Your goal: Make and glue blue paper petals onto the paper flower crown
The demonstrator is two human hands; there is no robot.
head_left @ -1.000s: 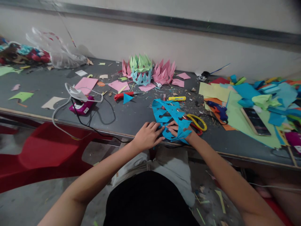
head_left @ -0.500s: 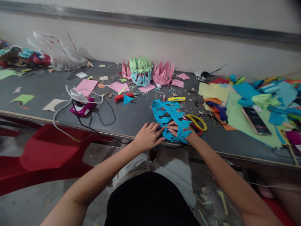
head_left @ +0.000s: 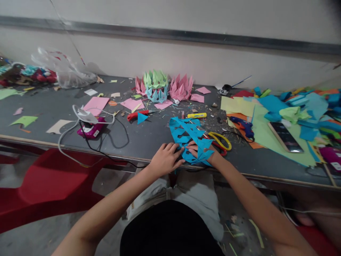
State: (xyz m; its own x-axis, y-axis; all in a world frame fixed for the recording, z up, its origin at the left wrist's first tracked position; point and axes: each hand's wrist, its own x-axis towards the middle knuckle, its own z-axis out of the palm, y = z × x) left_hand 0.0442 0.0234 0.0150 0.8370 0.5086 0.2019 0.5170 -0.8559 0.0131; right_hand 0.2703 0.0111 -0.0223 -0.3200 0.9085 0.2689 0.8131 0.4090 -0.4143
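Note:
A blue paper piece with a cut, toothed pattern [head_left: 183, 128] lies near the table's front edge, curling up at its right end. My left hand [head_left: 165, 158] rests at its left side, fingers stretched out and thumb apart, the fingertips touching the paper. From the right, my right hand [head_left: 194, 149] reaches under the raised blue flap, which covers part of the hand and wrist. Its visible fingers are extended and lie on the paper, facing the left fingertips. Scissors with a yellow and red handle [head_left: 226, 139] lie just beyond my right wrist, partly under the paper.
Pink, green and light-blue folded-paper crowns [head_left: 157, 83] stand by the wall. A red-handled cutter [head_left: 135, 116], a yellow tube [head_left: 197, 115], a blue glue gun [head_left: 243, 127], a phone [head_left: 285, 137] and a purple power strip [head_left: 92, 128] with cables lie around. Paper scraps are scattered about.
The view has tilted slightly, so everything sits a little lower. Both hands stay at the blue paper, with only slight finger movement.

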